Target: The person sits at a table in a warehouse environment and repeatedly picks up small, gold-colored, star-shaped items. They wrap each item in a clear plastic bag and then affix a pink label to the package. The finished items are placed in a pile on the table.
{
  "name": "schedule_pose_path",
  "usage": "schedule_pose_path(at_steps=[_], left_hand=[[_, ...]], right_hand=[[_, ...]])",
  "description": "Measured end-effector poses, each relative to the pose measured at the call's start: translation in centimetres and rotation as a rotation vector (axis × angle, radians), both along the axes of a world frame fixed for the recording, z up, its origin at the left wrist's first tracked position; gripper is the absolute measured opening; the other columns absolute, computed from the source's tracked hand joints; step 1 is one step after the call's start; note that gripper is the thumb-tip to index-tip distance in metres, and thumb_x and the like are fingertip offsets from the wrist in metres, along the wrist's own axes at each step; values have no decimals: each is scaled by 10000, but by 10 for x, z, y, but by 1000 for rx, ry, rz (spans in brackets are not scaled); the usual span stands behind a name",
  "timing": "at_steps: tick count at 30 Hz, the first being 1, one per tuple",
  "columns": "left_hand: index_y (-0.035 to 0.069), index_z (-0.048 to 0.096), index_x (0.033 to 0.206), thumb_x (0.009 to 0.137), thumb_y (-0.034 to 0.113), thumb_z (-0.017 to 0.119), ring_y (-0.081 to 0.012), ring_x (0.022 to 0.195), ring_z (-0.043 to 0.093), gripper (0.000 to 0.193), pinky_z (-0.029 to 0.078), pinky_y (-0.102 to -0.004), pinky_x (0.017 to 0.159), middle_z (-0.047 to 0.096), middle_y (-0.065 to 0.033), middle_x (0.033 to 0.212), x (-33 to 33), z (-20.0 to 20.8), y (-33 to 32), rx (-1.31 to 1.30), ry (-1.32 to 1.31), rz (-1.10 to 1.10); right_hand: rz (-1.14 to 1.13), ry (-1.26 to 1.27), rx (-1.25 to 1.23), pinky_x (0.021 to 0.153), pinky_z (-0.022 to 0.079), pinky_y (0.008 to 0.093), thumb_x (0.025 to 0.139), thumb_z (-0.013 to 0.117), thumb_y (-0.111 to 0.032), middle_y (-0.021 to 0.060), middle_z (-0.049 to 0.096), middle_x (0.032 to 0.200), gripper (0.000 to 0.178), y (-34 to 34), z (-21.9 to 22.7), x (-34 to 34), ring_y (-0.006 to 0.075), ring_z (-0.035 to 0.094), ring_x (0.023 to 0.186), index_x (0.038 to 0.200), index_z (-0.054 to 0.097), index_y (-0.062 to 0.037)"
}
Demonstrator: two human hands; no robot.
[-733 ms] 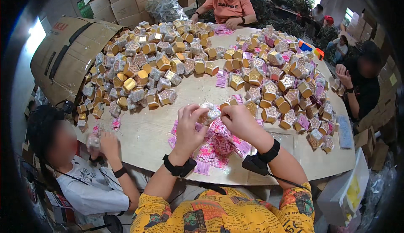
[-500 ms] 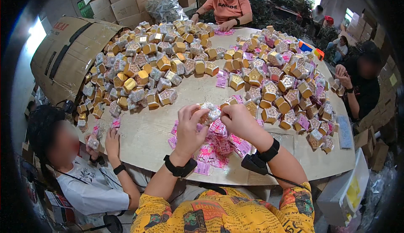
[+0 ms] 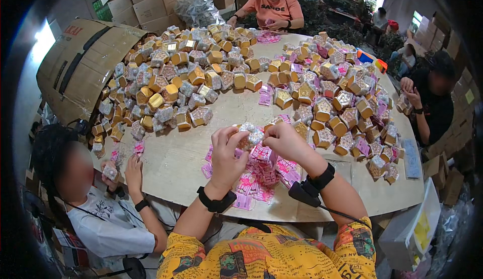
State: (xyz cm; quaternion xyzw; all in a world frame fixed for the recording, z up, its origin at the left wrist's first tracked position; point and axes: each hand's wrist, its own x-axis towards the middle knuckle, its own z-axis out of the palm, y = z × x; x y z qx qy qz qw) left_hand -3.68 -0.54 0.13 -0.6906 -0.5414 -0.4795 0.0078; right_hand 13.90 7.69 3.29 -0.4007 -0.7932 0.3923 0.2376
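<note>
Many gold pcs. (image 3: 171, 93) by cardbd. ctn. (image 3: 98, 67)

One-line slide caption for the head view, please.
Left hand holding a glittering silvery piece, right hand close beside it, near pink packets on a table heaped with gold-sided pieces.

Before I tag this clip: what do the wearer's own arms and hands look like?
Left hand and right hand: both bare, no gloves. Each wrist has a black strap with a dark boxy module; a thin black cable shows by the right one. Short yellow sleeves, printed with dark lettering and orange-red patches.
</note>
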Motion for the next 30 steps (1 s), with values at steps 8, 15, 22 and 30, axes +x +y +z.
schedule_pose_path(at_steps=[8, 15, 22, 30], left_hand=[[99, 622, 1084, 625, -17, 670, -339, 1121, 467, 477, 416, -436, 958, 514, -132, 1149, -2, -5, 1, 35, 2, 22], [114, 636, 1088, 627, -28, 687, -350, 1142, 465, 486, 455, -438, 923, 514, -123, 1173, -1, -8, 1, 123, 150, 46], [157, 647, 1121, 644, -24, 699, -380, 1176, 449, 513, 469, -445, 924, 506, -116, 1230, -1, -9, -1, 142, 306, 34], [118, 627, 1117, 623, -38, 700, -345, 1120, 487, 523, 455, -431, 918, 518, -128, 1167, -2, 7, 1, -46, 113, -27]], right_hand=[[8, 23, -95, 496, 401, 298, 788, 642, -95, 36, 569, 563, 145, 4, -5, -3, 92, 490, 532, 740, 672, 38], [19, 11, -188, 477, 396, 288, 788, 617, -88, 23, 572, 566, 146, 8, -7, -2, 89, 492, 515, 743, 674, 38], [22, -60, -177, 490, 434, 310, 789, 605, -90, 64, 603, 575, 153, 15, -13, -1, 134, 539, 503, 756, 682, 39], [89, -82, -17, 480, 449, 291, 835, 628, -108, 69, 645, 619, 157, 6, 1, 3, 132, 575, 495, 834, 696, 34]])
